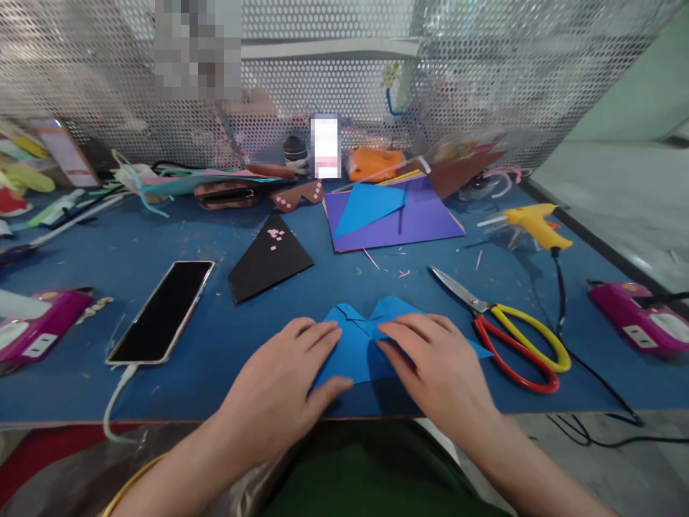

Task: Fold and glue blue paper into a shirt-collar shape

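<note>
A folded sheet of blue paper (352,352) lies near the table's front edge, with creased flaps along its top and a pointed corner to the right. My left hand (285,373) rests on its left side, fingers stretched over the paper and the thumb apart. At the right part, my right hand (436,366) pinches a flap between thumb and fingers, covering some of the folds. Scissors (479,305) with red and yellow handles lie just right of that hand, blades partly apart or closed, I cannot tell.
Beyond the blue paper lie a black folded paper (272,262) with pink bits and a purple sheet (409,222) under another blue piece. A phone (164,312) on a cable lies left. A yellow glue gun (535,222) and magenta power strip (640,316) are right.
</note>
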{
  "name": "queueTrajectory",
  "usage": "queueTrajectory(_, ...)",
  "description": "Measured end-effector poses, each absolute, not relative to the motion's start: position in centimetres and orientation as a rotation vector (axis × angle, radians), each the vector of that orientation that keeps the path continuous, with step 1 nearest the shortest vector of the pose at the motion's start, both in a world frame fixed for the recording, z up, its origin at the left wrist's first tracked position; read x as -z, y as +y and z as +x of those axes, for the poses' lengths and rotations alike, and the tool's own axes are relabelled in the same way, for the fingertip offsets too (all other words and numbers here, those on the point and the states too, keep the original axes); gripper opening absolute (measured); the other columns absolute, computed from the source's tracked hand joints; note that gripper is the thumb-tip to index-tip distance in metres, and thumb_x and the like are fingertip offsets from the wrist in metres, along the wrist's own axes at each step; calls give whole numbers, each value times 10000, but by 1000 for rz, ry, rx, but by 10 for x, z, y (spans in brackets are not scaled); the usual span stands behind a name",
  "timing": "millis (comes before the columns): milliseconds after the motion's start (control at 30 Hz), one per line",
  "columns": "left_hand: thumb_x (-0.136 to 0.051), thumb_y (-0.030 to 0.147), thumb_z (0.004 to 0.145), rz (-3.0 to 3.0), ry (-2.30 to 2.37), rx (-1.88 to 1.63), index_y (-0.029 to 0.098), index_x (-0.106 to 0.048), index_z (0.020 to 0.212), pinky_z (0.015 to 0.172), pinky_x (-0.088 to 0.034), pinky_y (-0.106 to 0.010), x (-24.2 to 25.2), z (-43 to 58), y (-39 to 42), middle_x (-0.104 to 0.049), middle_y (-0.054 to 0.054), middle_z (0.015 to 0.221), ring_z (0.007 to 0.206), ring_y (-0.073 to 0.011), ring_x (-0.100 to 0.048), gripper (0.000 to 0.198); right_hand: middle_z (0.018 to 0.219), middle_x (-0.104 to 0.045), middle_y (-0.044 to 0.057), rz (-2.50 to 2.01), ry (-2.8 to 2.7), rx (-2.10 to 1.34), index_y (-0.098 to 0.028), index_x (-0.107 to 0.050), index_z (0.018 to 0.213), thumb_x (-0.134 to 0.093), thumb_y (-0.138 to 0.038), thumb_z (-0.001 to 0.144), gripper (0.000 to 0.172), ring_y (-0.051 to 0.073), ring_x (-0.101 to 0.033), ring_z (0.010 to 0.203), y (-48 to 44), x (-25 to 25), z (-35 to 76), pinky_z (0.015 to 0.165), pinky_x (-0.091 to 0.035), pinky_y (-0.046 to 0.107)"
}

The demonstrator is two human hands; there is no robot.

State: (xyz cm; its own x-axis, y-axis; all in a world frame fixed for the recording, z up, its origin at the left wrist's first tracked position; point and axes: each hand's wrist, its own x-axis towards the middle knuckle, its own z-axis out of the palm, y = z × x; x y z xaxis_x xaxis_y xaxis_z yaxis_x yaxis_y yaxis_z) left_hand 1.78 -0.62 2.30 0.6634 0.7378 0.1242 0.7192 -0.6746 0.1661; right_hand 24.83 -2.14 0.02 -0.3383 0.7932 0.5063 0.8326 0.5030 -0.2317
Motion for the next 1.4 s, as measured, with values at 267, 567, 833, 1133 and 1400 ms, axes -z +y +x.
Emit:
queueTrajectory(267,-392,173,972,2808,1035,-348,129,-630,1256,836,-576,-426,-12,12,36,-674,-85,1278,977,-252,-630,373,743,-636,37,-1527,-2178,354,-156,-682,847,-563,-175,941,153,162,-546,587,-1,9,201,541,-322,304)
queueTrajectory(567,-431,174,960,2806,994,-370,124,-585,1324,834,-579,-410,-6,9,34,-641,-73,1350,977,-239,-610,398,679,-578,34,-1477,-2200,590,-165,-646,764,-508,-97,938,232,179,-480,605,0,15,190,582,-304,312)
queueTrajectory(833,-425,160,960,2801,976,-377,103,-587,1323,849,-574,-430,-5,11,33,-643,-103,1330,983,-243,-613,401,688,-572,37,-1478,-2210,561,-160,-653,774,-530,-92,920,203,191,-473,620,-1,14,191,587,-317,323)
queueTrajectory(1133,-447,164,961,2904,964,-557,90,-651,1241,788,-598,-394,-4,7,31,-715,-81,1226,943,-239,-644,355,726,-613,56,-1442,-2212,575,-111,-691,886,-517,-85,907,177,200,-489,638,-4,17,187,573,-334,330)
queueTrajectory(1400,-405,151,972,2989,922,-646,88,-702,1155,792,-611,-373,-7,7,31,-752,-78,1144,925,-224,-689,354,728,-620,56,-1438,-2197,550,-91,-695,934,-515,-98,917,181,197,-516,625,-5,21,186,544,-343,338)
